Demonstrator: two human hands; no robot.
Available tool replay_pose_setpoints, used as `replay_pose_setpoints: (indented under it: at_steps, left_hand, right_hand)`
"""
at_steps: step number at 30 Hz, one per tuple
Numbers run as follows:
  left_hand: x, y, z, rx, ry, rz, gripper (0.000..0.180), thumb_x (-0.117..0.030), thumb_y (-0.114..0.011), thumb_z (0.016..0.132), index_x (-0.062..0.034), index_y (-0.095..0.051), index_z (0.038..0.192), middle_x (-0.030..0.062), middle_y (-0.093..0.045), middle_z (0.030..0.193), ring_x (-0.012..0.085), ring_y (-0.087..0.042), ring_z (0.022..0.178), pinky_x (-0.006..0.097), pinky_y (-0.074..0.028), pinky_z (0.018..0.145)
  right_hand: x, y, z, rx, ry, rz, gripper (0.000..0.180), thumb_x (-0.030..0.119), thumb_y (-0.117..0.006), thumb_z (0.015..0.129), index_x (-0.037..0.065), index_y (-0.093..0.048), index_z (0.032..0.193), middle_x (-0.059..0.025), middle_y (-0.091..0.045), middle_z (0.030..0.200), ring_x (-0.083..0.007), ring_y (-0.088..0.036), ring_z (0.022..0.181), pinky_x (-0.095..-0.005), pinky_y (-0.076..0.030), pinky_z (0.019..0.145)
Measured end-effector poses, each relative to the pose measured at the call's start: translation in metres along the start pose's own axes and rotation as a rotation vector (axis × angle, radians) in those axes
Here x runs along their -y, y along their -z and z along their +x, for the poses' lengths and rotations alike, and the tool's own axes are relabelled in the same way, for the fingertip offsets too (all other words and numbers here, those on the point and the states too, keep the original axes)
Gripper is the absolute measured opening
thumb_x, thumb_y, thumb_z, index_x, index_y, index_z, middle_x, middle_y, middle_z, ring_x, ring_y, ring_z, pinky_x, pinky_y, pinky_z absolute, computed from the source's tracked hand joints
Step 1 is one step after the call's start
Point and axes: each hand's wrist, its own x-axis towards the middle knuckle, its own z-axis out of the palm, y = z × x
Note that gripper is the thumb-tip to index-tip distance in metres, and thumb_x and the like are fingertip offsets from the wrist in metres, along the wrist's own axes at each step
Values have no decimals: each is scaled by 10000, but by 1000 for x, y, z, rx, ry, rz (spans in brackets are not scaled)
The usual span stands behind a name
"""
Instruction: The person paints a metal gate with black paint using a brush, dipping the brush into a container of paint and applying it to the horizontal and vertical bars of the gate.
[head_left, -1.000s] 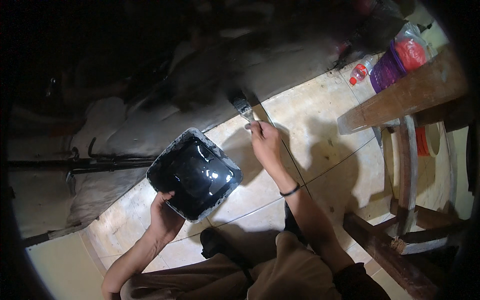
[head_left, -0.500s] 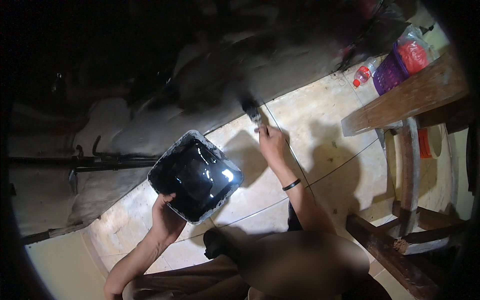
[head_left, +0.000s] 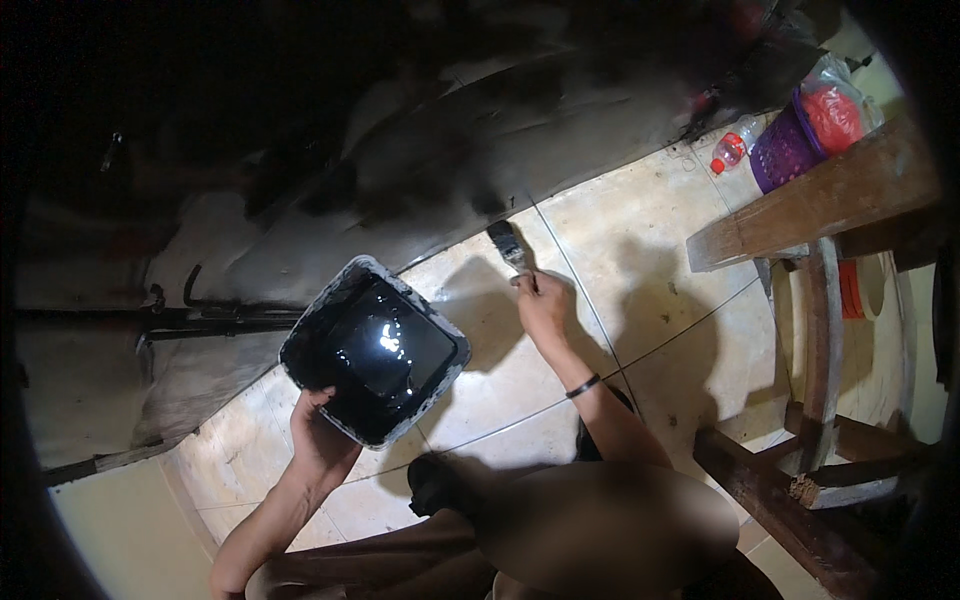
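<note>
My left hand (head_left: 322, 438) grips the near-left rim of a square tub (head_left: 445, 385), its thumb hooked over the edge. Glossy black paint (head_left: 375, 350) fills part of the tub, and dark smears coat the rim. In my right hand (head_left: 543, 308) is a paintbrush (head_left: 508, 243), held by its handle, its bristles thick with black. The bristles point at the lower edge of a large dark panel (head_left: 420, 200), slightly apart from it, above the tiled floor. Patchy black covers much of that panel.
At the right stands a rough wooden frame (head_left: 820, 200). Beyond it are a purple basket (head_left: 785, 150) holding a red plastic bag (head_left: 832, 118), and a bottle (head_left: 730, 150) with a red cap. An orange-and-white bucket (head_left: 855, 290) shows behind the wood. Pale tiles (head_left: 640, 200) cover the floor.
The brush has come off the panel's lower edge and drawn back toward me. The tub has shifted slightly left, and the paint inside has sloshed.
</note>
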Motion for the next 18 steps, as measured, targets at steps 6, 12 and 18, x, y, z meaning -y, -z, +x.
replay_pose_setpoints:
  at_steps: [6,12,18]
  left_hand:
    - [-1,4,-4,-5,7,9,600,-378,-637,826,-145,-564,1374,61,-613,1365,262,-572,1260,451,-422,1099]
    - [-5,2,-5,49,10,-24,598,-317,-645,839,-124,-536,1394,60,-595,1392,261,-548,1296,448,-401,1132]
    - [-4,-2,-10,45,-31,24,596,-338,-649,834,-143,-553,1389,40,-605,1380,259,-557,1291,443,-430,1109]
  right_hand:
    - [65,14,-6,30,215,213,249,192,-598,965,-2,-715,862,-217,-682,753,-386,-672,727,-452,-494,661]
    - [17,-19,-3,8,39,64,277,226,-573,989,-7,-692,898,-238,-676,781,-416,-674,747,-476,-493,659]
    - [58,-5,-35,-6,195,222,301,238,-567,989,-22,-643,858,-261,-655,763,-446,-670,769,-512,-483,642]
